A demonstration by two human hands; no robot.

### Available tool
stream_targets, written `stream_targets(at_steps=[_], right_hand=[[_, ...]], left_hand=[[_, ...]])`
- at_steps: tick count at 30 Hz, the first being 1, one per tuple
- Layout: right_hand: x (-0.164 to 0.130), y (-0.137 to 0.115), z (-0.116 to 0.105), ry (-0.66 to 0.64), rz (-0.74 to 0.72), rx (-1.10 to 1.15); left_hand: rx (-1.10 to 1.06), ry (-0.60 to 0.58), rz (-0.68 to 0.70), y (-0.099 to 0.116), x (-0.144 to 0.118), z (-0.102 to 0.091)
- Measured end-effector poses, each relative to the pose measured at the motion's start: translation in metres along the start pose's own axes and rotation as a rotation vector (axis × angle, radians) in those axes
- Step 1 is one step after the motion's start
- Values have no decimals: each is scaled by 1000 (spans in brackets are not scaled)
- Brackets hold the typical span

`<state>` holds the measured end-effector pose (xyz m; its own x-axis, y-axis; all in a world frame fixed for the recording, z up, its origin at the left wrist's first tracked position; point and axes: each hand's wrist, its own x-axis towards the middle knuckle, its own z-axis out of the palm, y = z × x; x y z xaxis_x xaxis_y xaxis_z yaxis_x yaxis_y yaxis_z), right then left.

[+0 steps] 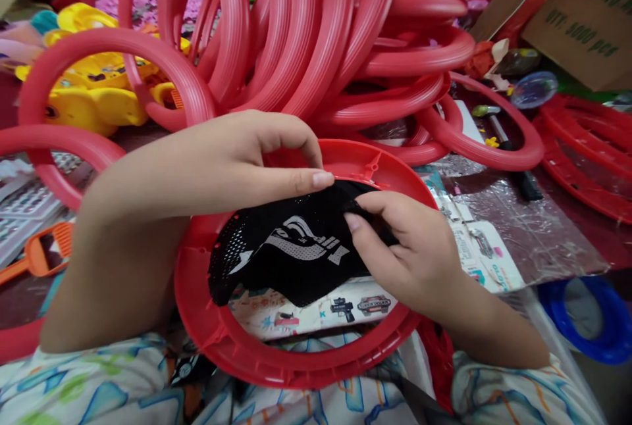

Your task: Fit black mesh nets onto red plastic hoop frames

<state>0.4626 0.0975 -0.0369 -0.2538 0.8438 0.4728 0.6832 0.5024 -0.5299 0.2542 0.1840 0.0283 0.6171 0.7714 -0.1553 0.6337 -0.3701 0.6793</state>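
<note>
Ribbed red plastic ring [276, 359] on lap, both hands' fingers [316, 179] pinching black perforated mesh fabric [291, 247]

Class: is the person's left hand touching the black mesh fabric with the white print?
Touching. The head view shows the left hand with its fingertip pressed on the top edge of the black mesh fabric over the red plastic ring.

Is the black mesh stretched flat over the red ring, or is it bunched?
Bunched. The black mesh covers only part of the red ring; both hands, left hand and right hand, pinch its top edge.
</note>
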Motion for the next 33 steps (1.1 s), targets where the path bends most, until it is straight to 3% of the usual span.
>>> stream_targets(at_steps=[5, 16, 33], right_hand=[[-5, 0, -3, 162, -26, -64], [6, 11, -10, 136, -330, -351], [8, 13, -5, 58, -284, -388]], left_hand=[[52, 68, 68, -1, 2, 2], [-2, 93, 83, 3, 6, 7], [121, 130, 105, -1, 9, 14]])
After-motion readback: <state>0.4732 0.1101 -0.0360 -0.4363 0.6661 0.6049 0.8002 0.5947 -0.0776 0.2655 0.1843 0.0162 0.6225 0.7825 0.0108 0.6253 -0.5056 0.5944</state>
